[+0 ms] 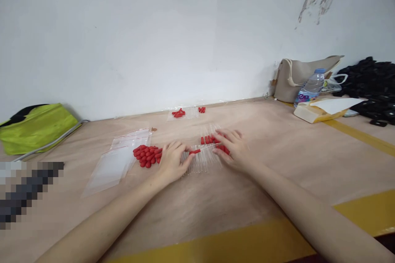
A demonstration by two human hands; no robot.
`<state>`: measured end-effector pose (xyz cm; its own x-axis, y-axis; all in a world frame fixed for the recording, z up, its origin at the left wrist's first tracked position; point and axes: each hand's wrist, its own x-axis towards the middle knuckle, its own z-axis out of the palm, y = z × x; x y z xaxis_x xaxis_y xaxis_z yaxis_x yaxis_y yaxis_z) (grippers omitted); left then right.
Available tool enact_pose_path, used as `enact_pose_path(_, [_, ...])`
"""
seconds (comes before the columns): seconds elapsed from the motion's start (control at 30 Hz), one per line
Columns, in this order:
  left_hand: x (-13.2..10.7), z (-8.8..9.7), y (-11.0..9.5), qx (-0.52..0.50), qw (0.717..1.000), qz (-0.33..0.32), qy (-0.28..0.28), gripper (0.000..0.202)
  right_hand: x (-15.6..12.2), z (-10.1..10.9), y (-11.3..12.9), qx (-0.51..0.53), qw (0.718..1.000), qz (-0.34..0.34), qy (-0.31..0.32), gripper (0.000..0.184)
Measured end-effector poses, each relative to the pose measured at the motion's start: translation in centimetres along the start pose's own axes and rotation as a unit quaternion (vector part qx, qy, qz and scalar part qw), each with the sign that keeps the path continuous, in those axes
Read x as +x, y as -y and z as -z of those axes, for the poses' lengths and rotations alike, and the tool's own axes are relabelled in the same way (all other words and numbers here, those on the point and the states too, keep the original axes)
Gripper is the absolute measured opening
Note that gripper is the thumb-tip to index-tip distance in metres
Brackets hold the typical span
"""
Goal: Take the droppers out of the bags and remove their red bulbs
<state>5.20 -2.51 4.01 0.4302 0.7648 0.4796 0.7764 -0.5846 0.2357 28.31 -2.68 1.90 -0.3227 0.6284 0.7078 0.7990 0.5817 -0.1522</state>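
Near the middle of the table, my left hand point(175, 158) pinches a small red rubber-like bulb point(195, 151) between thumb and fingertips. A thin clear tube point(210, 147) runs from that bulb to my right hand point(232, 148), whose thumb and fingers close on its other end. Whether the tube sits inside the bulb is too small to tell. Under and between both hands lie many similar clear tubes point(199, 166). Beside my left hand is a pile of red bulbs point(145, 155). A row of red pieces point(206, 139) reaches under my right hand, partly hidden by it.
Clear zip bags point(115, 160) lie flat on the left. Small bagged red pieces point(178, 113) are near the wall. A green-yellow bag point(37, 127) stands far left. At right are a beige bag point(298, 78), a water bottle point(311, 86), an opened packet point(321, 111) and a black heap point(370, 86).
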Motion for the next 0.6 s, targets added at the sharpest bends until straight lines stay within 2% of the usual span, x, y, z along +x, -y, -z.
enact_pose_path(0.1, [-2.8,1.3,0.5,0.006,0.999,-0.037,-0.019,0.012,-0.2,0.1,2.0,0.014,0.996,0.079,0.038,0.030])
enact_pose_path(0.23, [-5.1,2.2,1.0,-0.003,0.996,-0.080,-0.045,0.009,-0.8,-0.7,4.3,0.041,0.989,0.135,0.037,0.020])
enact_pose_path(0.37, [-5.6,1.7,1.6,-0.023,0.993,-0.116,-0.026,0.019,-1.2,-1.7,5.7,0.051,0.988,0.144,0.023,0.020])
enact_pose_path(0.5, [-5.6,1.0,2.1,-0.019,0.990,-0.137,-0.029,0.010,-1.5,-2.3,6.0,0.054,0.988,0.145,0.013,0.020])
enact_pose_path(0.6, [-5.9,0.9,2.1,-0.003,0.991,-0.133,-0.025,0.010,-1.6,-2.3,5.8,0.054,0.987,0.149,0.014,0.020])
